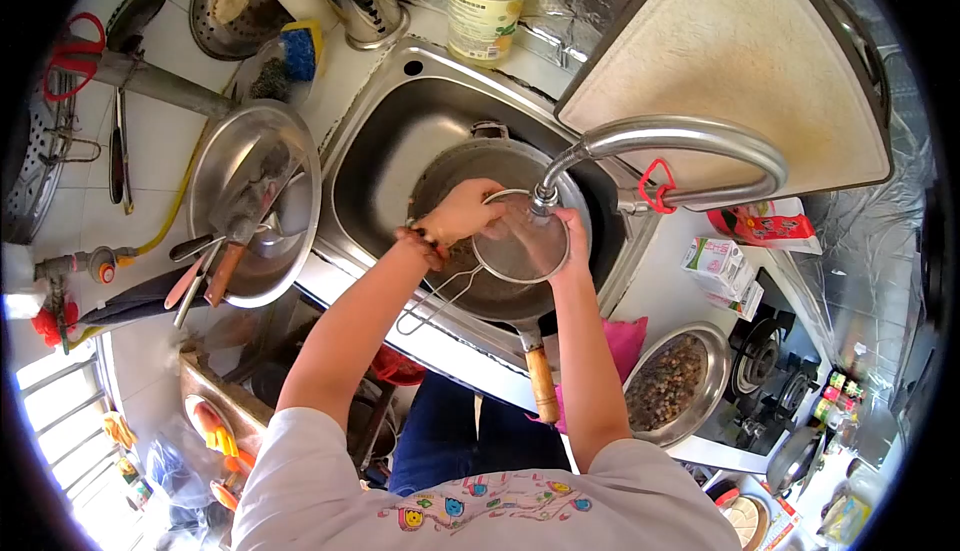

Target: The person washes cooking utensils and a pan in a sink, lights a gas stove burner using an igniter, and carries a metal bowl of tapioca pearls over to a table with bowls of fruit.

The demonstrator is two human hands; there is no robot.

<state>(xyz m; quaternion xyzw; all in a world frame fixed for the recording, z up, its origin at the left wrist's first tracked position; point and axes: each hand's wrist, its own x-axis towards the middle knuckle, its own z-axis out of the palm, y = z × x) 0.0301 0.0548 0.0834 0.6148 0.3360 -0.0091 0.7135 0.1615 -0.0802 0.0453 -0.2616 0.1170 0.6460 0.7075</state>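
Observation:
A round fine-mesh strainer (518, 241) with a wire handle is held under the tap's spout. My left hand (462, 213) is closed at its left rim, fingertips on the edge. On the opposite rim, my right hand (572, 243) grips, its fingers partly hidden below the mesh. Beneath the strainer, a large pan (440, 176) with a wooden handle (541, 381) sits in the steel sink (375, 141). The curved metal faucet (690, 136) reaches over from the right, its spout just above the mesh. Whether water is running I cannot tell.
A steel basin (205, 186) with a cleaver and utensils stands left of the sink. To the right are a bowl of small brown pieces (672, 381), a cutting board (730, 61) and small boxes (722, 269). Behind the sink stands a bottle (484, 11).

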